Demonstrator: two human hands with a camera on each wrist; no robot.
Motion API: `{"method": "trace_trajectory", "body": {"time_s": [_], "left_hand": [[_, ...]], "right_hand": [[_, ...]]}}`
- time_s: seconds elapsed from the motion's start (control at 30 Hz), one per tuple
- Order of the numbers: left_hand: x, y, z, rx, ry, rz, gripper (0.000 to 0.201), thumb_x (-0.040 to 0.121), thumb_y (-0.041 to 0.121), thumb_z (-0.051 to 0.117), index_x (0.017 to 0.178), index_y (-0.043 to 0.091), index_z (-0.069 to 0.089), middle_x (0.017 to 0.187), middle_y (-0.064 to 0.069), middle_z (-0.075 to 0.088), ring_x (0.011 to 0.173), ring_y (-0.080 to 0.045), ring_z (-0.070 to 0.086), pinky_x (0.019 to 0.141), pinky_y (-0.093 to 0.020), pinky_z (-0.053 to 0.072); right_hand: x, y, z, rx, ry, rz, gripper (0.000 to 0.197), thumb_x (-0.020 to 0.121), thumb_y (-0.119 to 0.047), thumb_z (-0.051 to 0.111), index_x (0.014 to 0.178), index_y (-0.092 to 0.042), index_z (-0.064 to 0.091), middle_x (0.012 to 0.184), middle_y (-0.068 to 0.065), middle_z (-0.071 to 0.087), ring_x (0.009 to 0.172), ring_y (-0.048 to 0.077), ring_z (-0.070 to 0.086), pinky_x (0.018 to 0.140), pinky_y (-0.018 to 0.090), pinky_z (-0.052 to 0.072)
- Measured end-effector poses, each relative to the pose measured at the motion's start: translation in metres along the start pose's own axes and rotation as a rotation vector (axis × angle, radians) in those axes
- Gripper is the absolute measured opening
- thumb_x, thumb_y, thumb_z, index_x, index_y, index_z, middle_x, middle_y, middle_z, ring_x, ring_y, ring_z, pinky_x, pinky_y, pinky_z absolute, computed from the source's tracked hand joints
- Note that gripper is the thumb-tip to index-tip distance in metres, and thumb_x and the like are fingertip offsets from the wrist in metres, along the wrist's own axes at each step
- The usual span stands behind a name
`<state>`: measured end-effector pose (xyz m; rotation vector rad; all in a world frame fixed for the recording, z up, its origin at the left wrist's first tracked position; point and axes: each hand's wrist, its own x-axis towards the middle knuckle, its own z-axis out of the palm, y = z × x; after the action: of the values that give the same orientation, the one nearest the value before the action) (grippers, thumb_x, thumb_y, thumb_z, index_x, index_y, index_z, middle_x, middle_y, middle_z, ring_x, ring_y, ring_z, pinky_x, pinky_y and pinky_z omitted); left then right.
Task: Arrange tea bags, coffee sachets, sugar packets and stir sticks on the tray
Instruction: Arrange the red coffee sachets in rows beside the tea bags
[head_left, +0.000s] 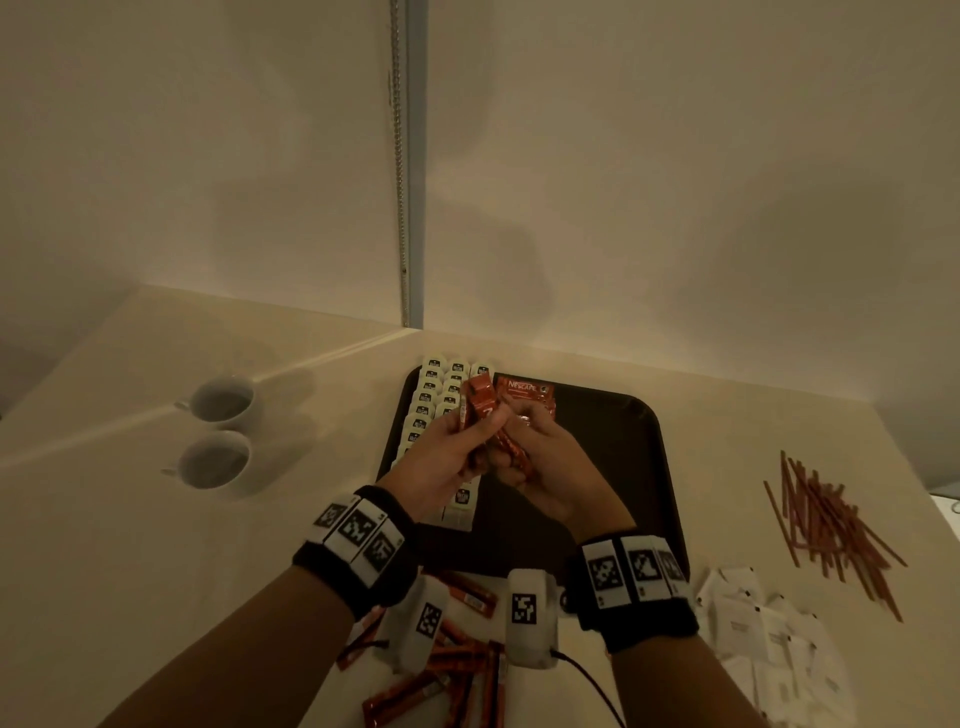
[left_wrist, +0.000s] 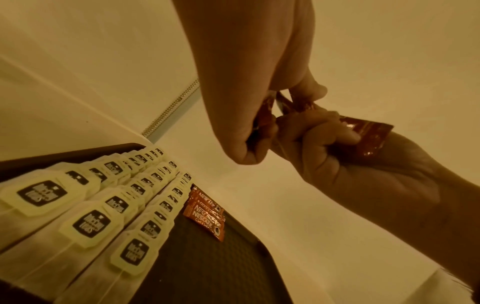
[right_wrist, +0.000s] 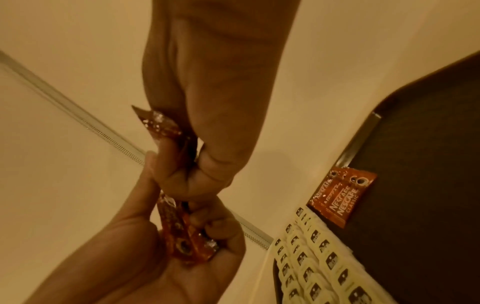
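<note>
Coffee sachets (head_left: 511, 452) in both hands: glossy red foil, crinkly w/ bright glints. Tray (head_left: 623, 431): dark plastic, matt, fine-textured floor; on its left side tea bags (head_left: 434, 400), soft matt paper w/ printed paper tags. Right of tray: sugar packets (head_left: 748, 623) plain white paper, stir sticks (head_left: 826, 525) thin, reddish-brown, matt. Left of tray: cups (head_left: 221, 426) smooth glazed white. Surface (head_left: 130, 519): smooth beige, slight sheen.

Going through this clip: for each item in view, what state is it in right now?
Left hand: grips held coffee sachets.
Right hand: grips the same bunch.
Tray: on the counter, partly filled.
Tea bags: three overlapping rows on the tray's left side.
Placed coffee sachets: small stack on the tray beside the tea bags.
Loose coffee sachets: scattered off the tray.
Sugar packets: piled off the tray.
Stir sticks: heaped off the tray.
Cups: upright.
</note>
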<state>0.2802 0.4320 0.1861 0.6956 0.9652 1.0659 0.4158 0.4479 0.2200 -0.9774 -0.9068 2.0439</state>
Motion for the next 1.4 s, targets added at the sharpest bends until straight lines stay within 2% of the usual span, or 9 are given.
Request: {"method": "trace_trajectory", "body": {"time_s": [0.13, 0.33, 0.47, 0.67, 0.87, 0.97, 1.1, 1.27, 1.4], "left_hand": [[0.005, -0.004, 0.001, -0.022, 0.038, 0.026, 0.043, 0.087, 0.03, 0.06, 0.123, 0.006, 0.058, 0.084, 0.001, 0.068, 0.062, -0.006, 0.061, 0.063, -0.021, 0.051], [0.018, -0.01, 0.0, -0.139, 0.194, 0.025, 0.037, 0.095, 0.023, 0.053, 0.128, 0.007, 0.053, 0.116, -0.011, 0.067, 0.106, -0.023, 0.066, 0.078, -0.031, 0.054], [0.023, -0.012, 0.002, -0.147, 0.274, 0.033, 0.035, 0.096, 0.021, 0.051, 0.13, 0.01, 0.051, 0.121, -0.012, 0.064, 0.112, -0.027, 0.061, 0.08, -0.034, 0.053], [0.025, -0.012, -0.002, -0.191, 0.349, -0.015, 0.033, 0.097, 0.02, 0.051, 0.129, 0.013, 0.051, 0.121, -0.013, 0.064, 0.107, -0.028, 0.063, 0.084, -0.04, 0.054], [0.02, -0.005, -0.005, -0.078, 0.313, 0.031, 0.021, 0.095, 0.019, 0.054, 0.115, 0.015, 0.058, 0.107, -0.007, 0.07, 0.099, -0.025, 0.068, 0.079, -0.039, 0.056], [0.018, 0.0, -0.004, 0.037, 0.303, 0.09, 0.013, 0.093, 0.019, 0.058, 0.104, 0.018, 0.064, 0.093, 0.002, 0.073, 0.091, -0.017, 0.069, 0.075, -0.034, 0.054], [0.02, 0.01, -0.004, 0.105, 0.324, 0.129, 0.014, 0.097, 0.021, 0.051, 0.102, 0.02, 0.064, 0.095, 0.0, 0.072, 0.09, -0.019, 0.069, 0.077, -0.037, 0.054], [0.015, 0.017, -0.007, 0.16, 0.331, 0.136, 0.008, 0.093, 0.02, 0.058, 0.099, 0.014, 0.059, 0.067, 0.001, 0.053, 0.048, -0.006, 0.053, 0.06, -0.032, 0.056], [0.012, 0.017, -0.003, 0.338, 0.265, 0.124, 0.013, 0.081, 0.014, 0.074, 0.09, 0.013, 0.065, 0.082, 0.001, 0.067, 0.066, -0.003, 0.066, 0.057, -0.021, 0.051]], "right_hand": [[0.004, 0.002, -0.002, -0.056, 0.062, 0.041, 0.016, 0.097, -0.022, 0.045, 0.108, -0.012, 0.049, 0.087, 0.007, 0.06, 0.058, 0.011, 0.054, 0.044, 0.016, 0.04], [0.008, 0.004, -0.001, -0.185, 0.078, 0.007, 0.02, 0.098, -0.024, 0.043, 0.106, -0.015, 0.06, 0.103, 0.006, 0.065, 0.09, 0.017, 0.066, 0.077, 0.028, 0.058], [0.005, -0.001, -0.007, -0.413, 0.03, -0.059, 0.024, 0.096, -0.006, 0.047, 0.102, -0.023, 0.061, 0.1, -0.009, 0.062, 0.092, 0.008, 0.064, 0.075, 0.019, 0.055], [0.013, 0.002, -0.023, -0.635, 0.272, -0.245, 0.01, 0.086, -0.009, 0.064, 0.095, -0.011, 0.063, 0.093, 0.005, 0.068, 0.071, 0.008, 0.068, 0.06, 0.017, 0.054], [0.014, 0.0, -0.03, -0.533, 0.182, -0.194, 0.005, 0.087, -0.008, 0.06, 0.09, -0.011, 0.064, 0.092, 0.011, 0.067, 0.077, 0.014, 0.064, 0.071, 0.022, 0.055], [0.013, -0.001, -0.028, -0.643, 0.153, -0.157, 0.003, 0.084, -0.008, 0.065, 0.086, -0.009, 0.063, 0.083, 0.006, 0.068, 0.07, 0.011, 0.064, 0.066, 0.019, 0.053], [0.011, -0.003, -0.03, -0.665, 0.094, -0.072, 0.019, 0.086, -0.006, 0.061, 0.105, -0.009, 0.061, 0.096, 0.004, 0.069, 0.083, 0.013, 0.068, 0.067, 0.019, 0.053], [0.01, -0.005, -0.027, -0.294, 0.222, -0.08, 0.02, 0.089, -0.003, 0.056, 0.106, -0.013, 0.057, 0.109, 0.007, 0.065, 0.096, 0.019, 0.066, 0.072, 0.023, 0.054], [0.01, -0.004, -0.021, -0.032, 0.169, -0.181, 0.032, 0.085, 0.007, 0.055, 0.104, -0.018, 0.051, 0.097, 0.002, 0.07, 0.092, 0.021, 0.068, 0.068, 0.023, 0.055]]}}
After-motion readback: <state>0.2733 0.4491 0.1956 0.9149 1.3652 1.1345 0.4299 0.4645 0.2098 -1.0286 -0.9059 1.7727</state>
